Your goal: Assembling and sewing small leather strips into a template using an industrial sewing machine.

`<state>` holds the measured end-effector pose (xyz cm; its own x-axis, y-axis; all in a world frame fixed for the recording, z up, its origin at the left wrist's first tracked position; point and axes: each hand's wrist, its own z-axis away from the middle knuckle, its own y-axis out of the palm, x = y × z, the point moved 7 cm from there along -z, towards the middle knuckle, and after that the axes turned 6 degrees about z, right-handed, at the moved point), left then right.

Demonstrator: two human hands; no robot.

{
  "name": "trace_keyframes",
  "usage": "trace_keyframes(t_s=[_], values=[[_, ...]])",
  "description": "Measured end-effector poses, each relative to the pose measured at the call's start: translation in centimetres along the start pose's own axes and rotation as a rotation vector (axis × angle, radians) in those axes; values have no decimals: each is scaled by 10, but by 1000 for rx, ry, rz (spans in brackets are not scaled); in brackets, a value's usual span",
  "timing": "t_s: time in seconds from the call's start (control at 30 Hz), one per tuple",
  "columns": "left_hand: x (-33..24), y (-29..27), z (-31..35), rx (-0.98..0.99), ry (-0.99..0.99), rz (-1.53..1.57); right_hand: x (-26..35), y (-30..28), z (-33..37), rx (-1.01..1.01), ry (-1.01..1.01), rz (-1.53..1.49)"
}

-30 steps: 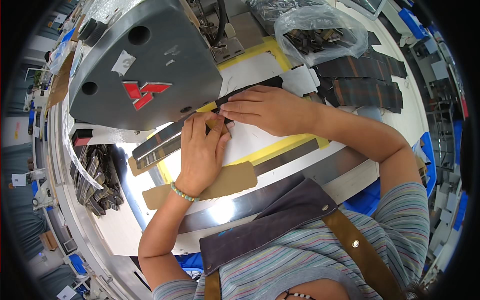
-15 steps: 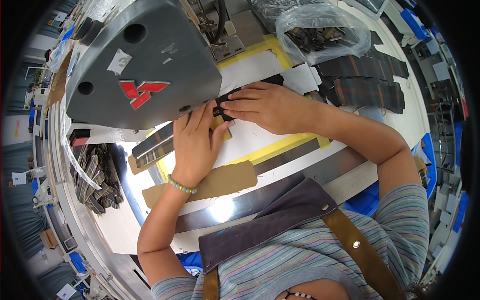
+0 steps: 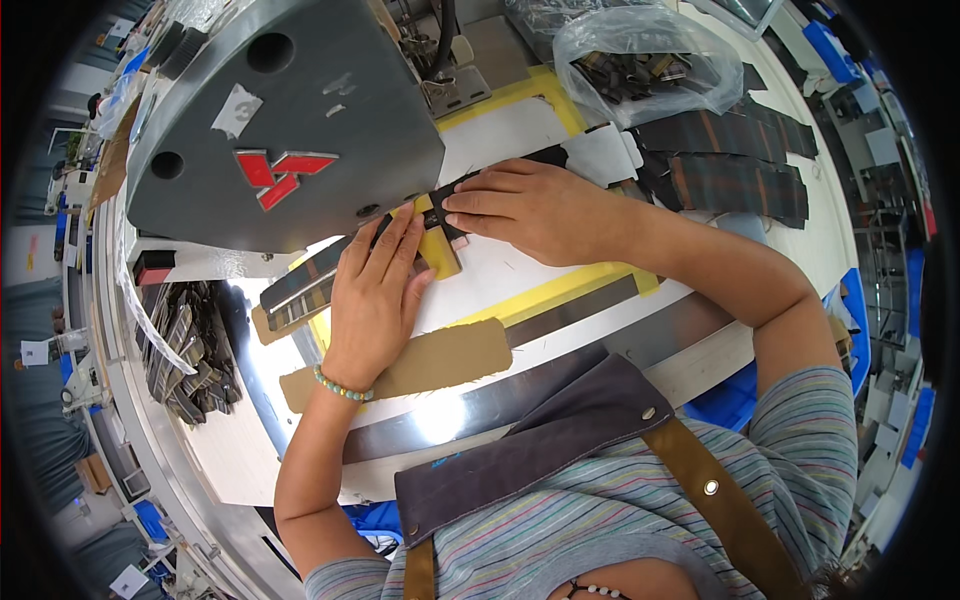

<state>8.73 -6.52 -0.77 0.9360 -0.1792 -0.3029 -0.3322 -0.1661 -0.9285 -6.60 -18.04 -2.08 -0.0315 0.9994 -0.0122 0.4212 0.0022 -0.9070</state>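
Note:
A dark plaid fabric strip (image 3: pixel 310 282) lies by the grey sewing machine head (image 3: pixel 300 120). My left hand (image 3: pixel 370 300) presses on this strip with straight fingers, fingertips close to the machine's lower edge. To its right, a black fabric strip (image 3: pixel 545 157) stretches away, and my right hand (image 3: pixel 545 212) lies over it with fingers extended and held flat. Between the hands sits a small yellow block (image 3: pixel 439 253), uncovered beside my left fingertips. Whatever part of the fabric is beneath my palms and under the machine head is hidden.
A brown card strip (image 3: pixel 440 362) lies nearer me on the white worktop. Many plaid scraps (image 3: pixel 190 350) are heaped at left. A clear plastic bag (image 3: pixel 650 65) holds more pieces at the back right, beside dark plaid panels (image 3: pixel 740 180). Yellow tape (image 3: pixel 560 297) borders the work surface.
My left hand has slid left and slightly toward me, dragging the plaid strip a little and uncovering more of the yellow block. My right hand stays almost in place.

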Motion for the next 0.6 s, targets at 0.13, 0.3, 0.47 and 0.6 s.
trace_keyframes(t_s=[0.13,0.3,0.47,0.6], values=[[-5,-2,0,-100,48,-57,-25,-16,1,-160,252,-36],[8,2,14,-108,-31,43,-35,-14,1,-73,349,87],[-5,1,24,-1,-28,-173,-40,-3,-3,17,332,123],[1,0,32,11,-112,-146,-48,2,0,110,394,35]])
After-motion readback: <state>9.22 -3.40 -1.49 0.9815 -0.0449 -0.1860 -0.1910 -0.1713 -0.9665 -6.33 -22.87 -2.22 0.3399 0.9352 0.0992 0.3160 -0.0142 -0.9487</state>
